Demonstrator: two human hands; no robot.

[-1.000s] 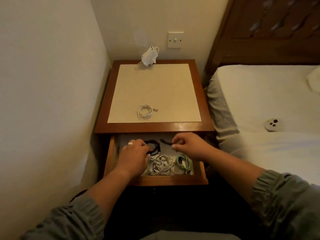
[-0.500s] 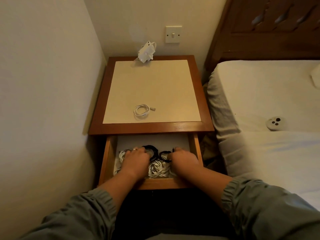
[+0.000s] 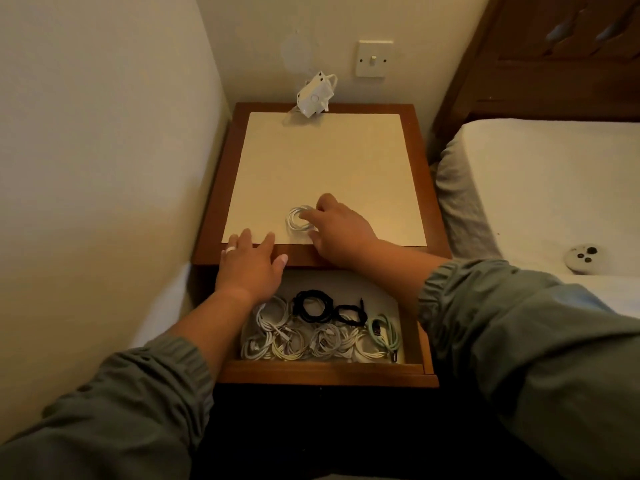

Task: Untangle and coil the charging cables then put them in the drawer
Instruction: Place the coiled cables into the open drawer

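Note:
A small white coiled cable lies near the front of the nightstand top. My right hand reaches over it, fingers and thumb curled round the coil's right side. My left hand rests flat on the nightstand's front edge with its fingers spread, holding nothing. Below, the open drawer holds several coiled cables: white ones across the front and left, black ones at the back, and a green one at the right.
A white charger plug hangs at the back edge of the nightstand, below a wall switch. The wall is close on the left. A bed with a wooden headboard stands at the right, and a round white object lies on it.
Both hands have left the drawer, leaving the black cables coiled inside. My right hand moved up onto the white coil on top; my left hand moved to the nightstand's front edge.

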